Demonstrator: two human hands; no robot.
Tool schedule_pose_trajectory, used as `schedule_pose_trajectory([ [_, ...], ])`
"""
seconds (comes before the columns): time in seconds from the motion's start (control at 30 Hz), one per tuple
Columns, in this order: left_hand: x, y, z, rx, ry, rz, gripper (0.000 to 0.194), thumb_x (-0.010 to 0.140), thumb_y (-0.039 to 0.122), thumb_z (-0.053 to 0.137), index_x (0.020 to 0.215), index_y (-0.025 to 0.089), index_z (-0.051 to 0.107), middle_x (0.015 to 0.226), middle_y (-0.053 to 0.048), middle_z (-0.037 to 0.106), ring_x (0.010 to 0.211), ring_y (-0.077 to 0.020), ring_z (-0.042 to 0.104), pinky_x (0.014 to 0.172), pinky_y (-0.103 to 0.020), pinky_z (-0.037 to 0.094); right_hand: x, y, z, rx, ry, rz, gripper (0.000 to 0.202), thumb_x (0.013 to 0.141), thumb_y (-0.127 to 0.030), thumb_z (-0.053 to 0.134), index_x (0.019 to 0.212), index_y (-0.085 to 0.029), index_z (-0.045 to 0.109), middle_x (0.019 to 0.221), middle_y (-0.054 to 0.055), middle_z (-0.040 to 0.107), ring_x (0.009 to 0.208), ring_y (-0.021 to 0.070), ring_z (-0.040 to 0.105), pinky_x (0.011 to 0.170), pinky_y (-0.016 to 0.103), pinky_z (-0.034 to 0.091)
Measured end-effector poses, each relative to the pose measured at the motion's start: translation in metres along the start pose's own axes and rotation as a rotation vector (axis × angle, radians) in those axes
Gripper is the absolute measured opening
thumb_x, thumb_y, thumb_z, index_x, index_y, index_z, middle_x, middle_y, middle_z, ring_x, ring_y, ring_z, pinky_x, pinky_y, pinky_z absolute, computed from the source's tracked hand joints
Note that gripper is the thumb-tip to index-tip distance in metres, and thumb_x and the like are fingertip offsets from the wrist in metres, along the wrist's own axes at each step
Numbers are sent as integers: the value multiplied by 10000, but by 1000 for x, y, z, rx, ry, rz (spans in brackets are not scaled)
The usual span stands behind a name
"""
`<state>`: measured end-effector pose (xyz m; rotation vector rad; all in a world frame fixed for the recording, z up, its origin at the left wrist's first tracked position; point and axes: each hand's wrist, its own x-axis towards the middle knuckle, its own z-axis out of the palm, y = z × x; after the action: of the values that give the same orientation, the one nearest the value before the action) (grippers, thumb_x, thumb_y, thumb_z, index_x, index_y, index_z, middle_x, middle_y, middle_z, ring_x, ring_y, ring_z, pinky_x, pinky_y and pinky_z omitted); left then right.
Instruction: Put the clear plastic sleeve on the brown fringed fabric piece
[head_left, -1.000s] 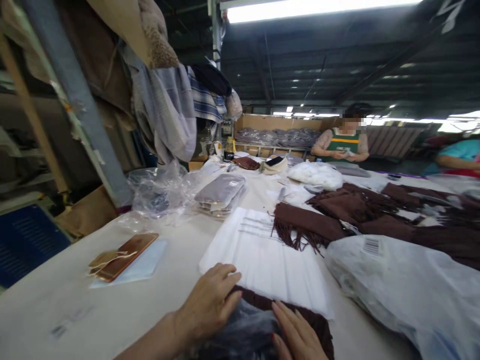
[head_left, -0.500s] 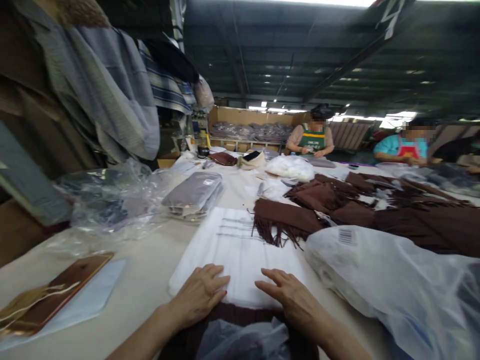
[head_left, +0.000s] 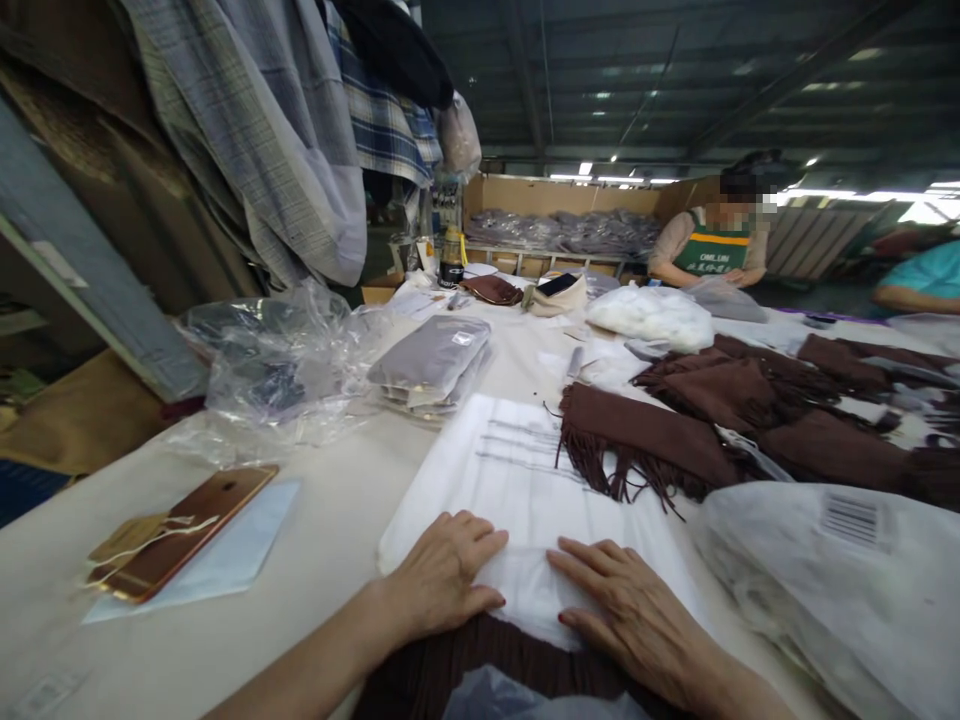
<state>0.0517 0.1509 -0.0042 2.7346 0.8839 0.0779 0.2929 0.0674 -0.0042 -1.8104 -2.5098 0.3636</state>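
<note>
Left hand (head_left: pixel 442 580): flat, fingers spread, pressing the near edge of the white bag stack (head_left: pixel 517 480), gripping nothing.
Right hand (head_left: pixel 637 620): likewise flat on it.
Stack: long axis runs away beyond the fingertips.
Brown fringed cloth (head_left: pixel 450 670): under both wrists.

Both forearms are bare — no sleeve, cuff, watch or bracelet shows on either one up to the lower edge of the view. The left hand (head_left: pixel 442 580) wears no ring and no glove, and its nails are short and plain. The right hand (head_left: pixel 637 615) is likewise ungloved and ringless — its thumbnail carries dark red polish, a small spot of colour at the tip.
</note>
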Motion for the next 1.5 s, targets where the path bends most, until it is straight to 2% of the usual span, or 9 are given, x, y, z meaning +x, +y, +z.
schedule_pose_trajectory([
  [0.2,15,-4,1,176,-25,68,110,896,180,475,983,159,538,948,-77,607,881,-240,564,759,-376,479,8,2,-7,51,12,-5,441,847,-426,505,1271,-302,505,1311,45,532,1148,260,533,990,522,412],
  [0.4,21,-6,-6,225,-74,110,204,839,1,408,938,105,553,843,-110,617,783,-243,591,693,-358,494,-3,13,1,-23,325,-194,359,852,-168,427,1186,-172,558,1159,96,630,1032,160,606,877,279,510],
  [0.5,20,-6,-11,206,-79,117,202,838,19,432,963,121,553,834,-95,628,770,-240,604,674,-343,498,-11,14,0,-76,438,-243,350,839,-90,356,1102,-171,572,1008,70,668,885,132,640,773,228,526],
  [0.6,18,-4,-14,167,-66,103,129,896,179,471,975,140,564,849,-90,638,786,-245,613,687,-347,498,-14,10,-2,8,488,-153,222,898,-196,394,950,-220,609,883,30,666,770,124,632,680,217,509],
  [0.77,20,5,-14,95,-78,82,174,905,261,501,839,159,626,865,-73,665,838,-233,626,728,-319,486,-5,4,0,226,468,135,216,823,-261,544,611,-218,539,615,-20,579,588,123,560,568,230,431],
  [0.87,23,9,-14,52,-71,20,196,887,213,526,757,138,653,819,-88,680,814,-239,639,724,-319,485,1,3,4,252,467,199,199,763,-230,580,585,-219,490,569,-34,549,544,120,528,531,228,391],
  [1.1,33,37,-12,-75,31,-54,363,801,475,631,1023,189,638,963,-62,678,917,-222,622,803,-300,472,7,3,13,319,422,297,167,699,-234,576,593,-228,446,562,-47,525,552,126,502,532,234,341],
  [1.27,48,48,-6,-53,-3,-99,203,891,277,501,846,183,675,874,-66,687,851,-209,637,729,-288,478,7,3,14,336,386,331,177,679,-244,596,603,-225,437,593,-38,523,592,132,495,566,241,333],
  [1.5,27,15,-13,100,-46,-137,231,755,-2,451,829,122,631,873,-120,655,866,-259,618,742,-351,480,-4,4,8,406,278,354,364,807,-514,488,591,-224,449,551,-36,518,559,129,504,522,230,362],
])
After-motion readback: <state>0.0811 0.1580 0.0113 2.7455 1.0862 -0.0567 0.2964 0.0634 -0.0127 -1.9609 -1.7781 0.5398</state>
